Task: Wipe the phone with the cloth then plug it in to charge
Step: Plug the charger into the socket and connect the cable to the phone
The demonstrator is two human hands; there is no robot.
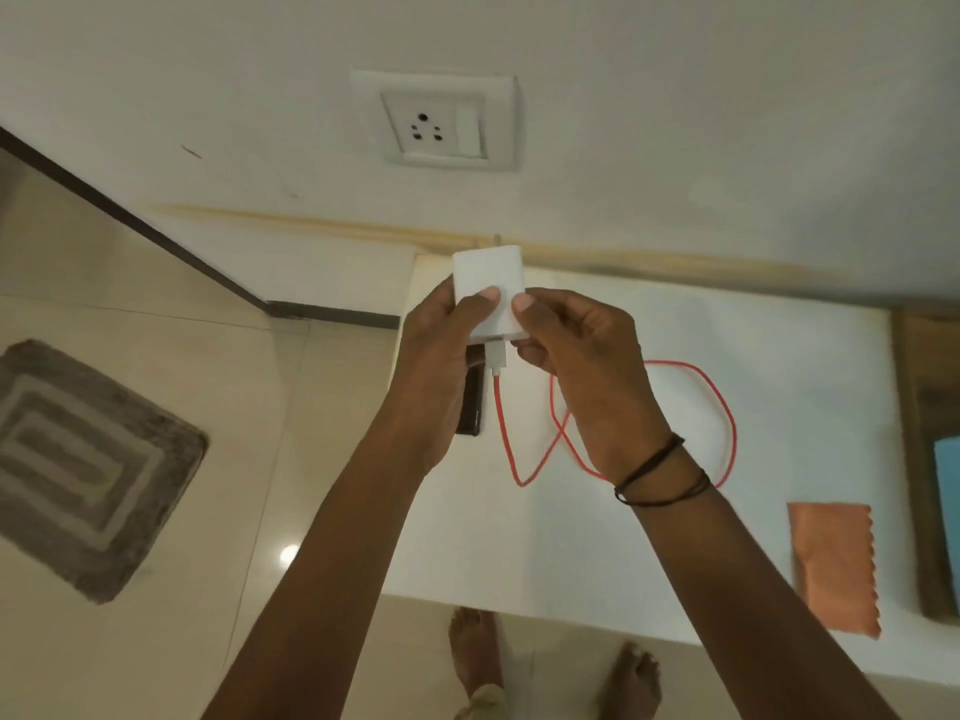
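Observation:
Both hands hold a white charger block in the air above the white table. My left hand grips its left side and my right hand pinches its right side. A red cable runs from the block's underside and loops on the table. The dark phone lies near the table's left edge, partly hidden behind my left hand. The orange cloth lies flat at the table's front right. A white wall socket with a switch sits on the wall above the charger.
A grey patterned mat lies on the tiled floor at left. A wooden edge with a blue item borders the table on the right. My bare feet stand at the table's front edge.

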